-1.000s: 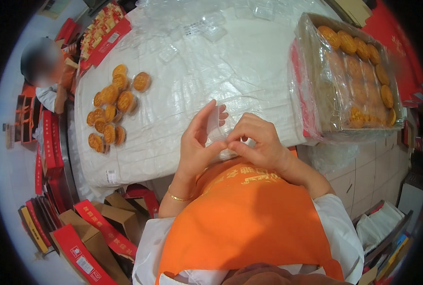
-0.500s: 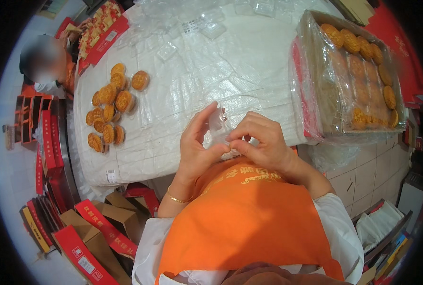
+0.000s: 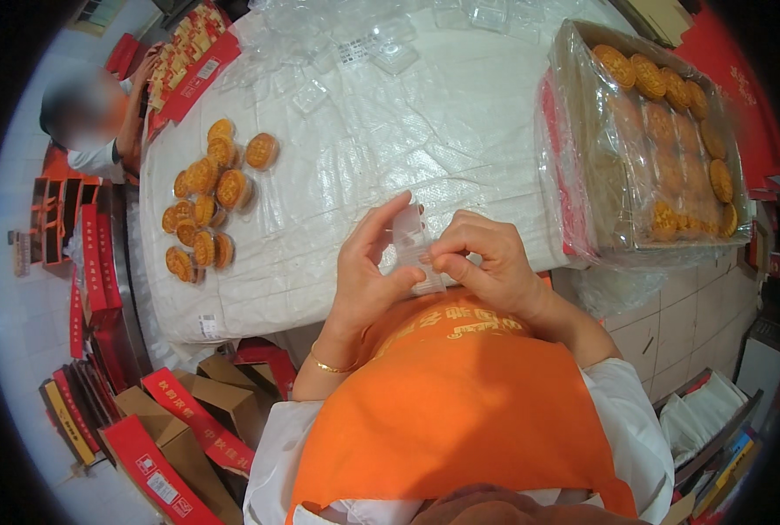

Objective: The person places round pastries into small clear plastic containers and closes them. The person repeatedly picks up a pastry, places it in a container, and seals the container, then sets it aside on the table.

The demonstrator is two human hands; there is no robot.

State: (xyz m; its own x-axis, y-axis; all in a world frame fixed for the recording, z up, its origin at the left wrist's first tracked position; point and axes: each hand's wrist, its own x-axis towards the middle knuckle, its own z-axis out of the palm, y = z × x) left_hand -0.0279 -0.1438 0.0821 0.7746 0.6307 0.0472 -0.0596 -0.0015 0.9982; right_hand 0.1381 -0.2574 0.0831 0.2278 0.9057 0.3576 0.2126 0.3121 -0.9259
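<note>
Just over the near edge of the table, my left hand (image 3: 365,265) holds clear plastic trays (image 3: 411,229), with its thumb below and its fingers behind. My right hand (image 3: 488,265) is closed in a pinch at the right side of the same plastic, thumb against forefinger. The trays look thin and see-through; how many are stacked cannot be made out. To the left on the white table cover (image 3: 355,166) lies a loose group of round golden mooncakes (image 3: 202,175), several of them in clear cups. One mooncake (image 3: 261,150) sits a little apart from the group.
At the right stands a plastic-lined carton (image 3: 595,149) full of mooncakes. Clear plastic trays (image 3: 397,54) are heaped at the far edge. A co-worker (image 3: 101,122) is at the far left beside a red box (image 3: 199,74) of small packets. Red cartons (image 3: 158,472) stand at lower left.
The clear trays have turned and spread between my hands, and more of the plastic shows below my left thumb. At far left the co-worker's arm has reached out over the red box.
</note>
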